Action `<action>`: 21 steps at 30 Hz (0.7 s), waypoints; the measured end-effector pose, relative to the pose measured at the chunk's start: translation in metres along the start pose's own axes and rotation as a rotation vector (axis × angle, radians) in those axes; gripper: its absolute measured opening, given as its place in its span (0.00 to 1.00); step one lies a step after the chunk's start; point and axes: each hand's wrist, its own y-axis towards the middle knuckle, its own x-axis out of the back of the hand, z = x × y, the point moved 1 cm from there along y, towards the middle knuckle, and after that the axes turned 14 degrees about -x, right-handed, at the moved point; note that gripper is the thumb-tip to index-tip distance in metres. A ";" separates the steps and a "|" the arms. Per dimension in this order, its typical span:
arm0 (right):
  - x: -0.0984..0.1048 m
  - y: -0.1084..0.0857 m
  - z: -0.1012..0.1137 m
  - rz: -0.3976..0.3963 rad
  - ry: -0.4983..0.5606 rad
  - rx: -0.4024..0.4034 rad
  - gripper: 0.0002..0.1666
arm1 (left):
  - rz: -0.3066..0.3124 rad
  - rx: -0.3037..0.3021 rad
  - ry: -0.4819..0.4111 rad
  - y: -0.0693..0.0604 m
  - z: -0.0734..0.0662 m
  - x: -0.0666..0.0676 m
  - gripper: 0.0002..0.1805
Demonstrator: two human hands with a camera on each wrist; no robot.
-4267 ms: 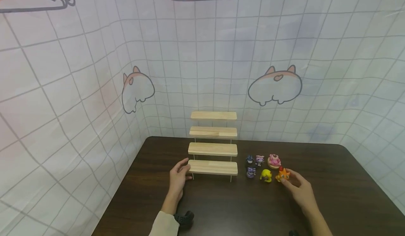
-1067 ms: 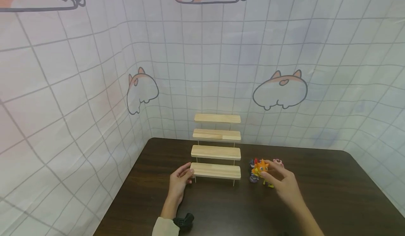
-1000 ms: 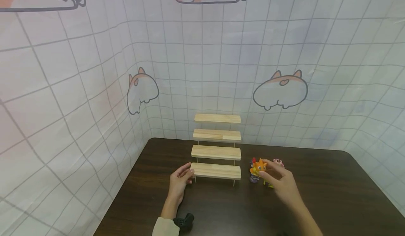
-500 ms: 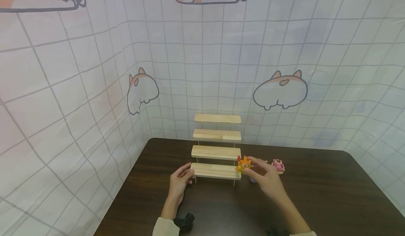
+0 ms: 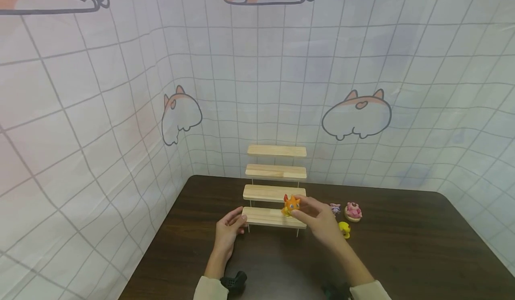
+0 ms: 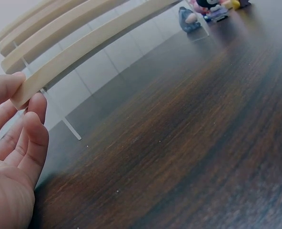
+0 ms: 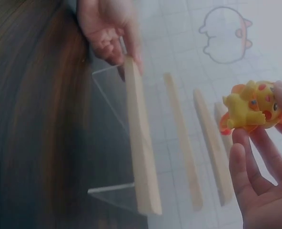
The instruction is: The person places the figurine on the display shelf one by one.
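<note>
A tiered stand with several pale wooden boards [image 5: 263, 217] and clear supports rises at the table's left-centre. My left hand [image 5: 226, 233] pinches the left end of its lowest board, thumb on top and fingers beneath, as the left wrist view shows. Over the right half of that board, my right hand [image 5: 323, 226] holds a small figurine [image 5: 291, 205], yellow with an orange spiky hood. In the right wrist view the figurine [image 7: 248, 107] sits between thumb and fingertips, apart from the boards.
To the stand's right, on the dark wooden table [image 5: 418, 242], are a pink figurine on a round base [image 5: 353, 212], a yellow figurine [image 5: 344, 229] and a pale purple one [image 5: 335, 208]. A grey-blue figurine [image 6: 188, 21] shows in the left wrist view. Behind hangs a grid-patterned curtain [image 5: 265, 67].
My right hand has picked up the orange-and-yellow figurine from the group at the right and carried it left, over the lowest board. The left hand keeps its grip on the stand.
</note>
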 end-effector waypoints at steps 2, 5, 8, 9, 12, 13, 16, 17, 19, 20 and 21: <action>-0.004 0.002 0.004 0.010 -0.005 -0.005 0.24 | 0.002 -0.004 0.001 0.000 0.000 0.000 0.26; -0.010 0.006 0.010 0.021 -0.006 -0.020 0.25 | 0.006 -0.007 -0.001 0.000 0.000 0.000 0.27; -0.016 0.011 0.015 0.036 -0.010 -0.027 0.26 | 0.007 -0.005 0.001 0.001 0.001 0.001 0.27; -0.018 0.013 0.016 0.041 -0.011 -0.027 0.26 | 0.005 -0.002 0.001 0.001 0.002 0.001 0.27; -0.023 0.018 0.019 0.051 -0.020 -0.030 0.27 | 0.001 0.004 0.000 0.001 0.002 0.001 0.26; -0.025 0.020 0.020 0.053 -0.021 -0.031 0.27 | 0.001 0.003 0.000 0.001 0.002 0.001 0.27; -0.030 0.025 0.023 0.054 -0.032 -0.035 0.28 | 0.001 -0.001 -0.004 0.000 0.002 0.000 0.27; -0.032 0.026 0.023 0.055 -0.035 -0.033 0.29 | 0.000 -0.003 -0.006 0.000 0.001 0.000 0.27; -0.036 0.031 0.023 0.054 -0.037 -0.030 0.29 | 0.000 -0.004 -0.011 0.000 0.001 0.000 0.27; -0.038 0.032 0.023 0.054 -0.038 -0.028 0.29 | 0.000 -0.006 -0.012 0.000 0.000 0.000 0.27; -0.040 0.035 0.022 0.055 -0.040 -0.025 0.29 | 0.000 -0.006 -0.014 0.000 0.000 0.000 0.27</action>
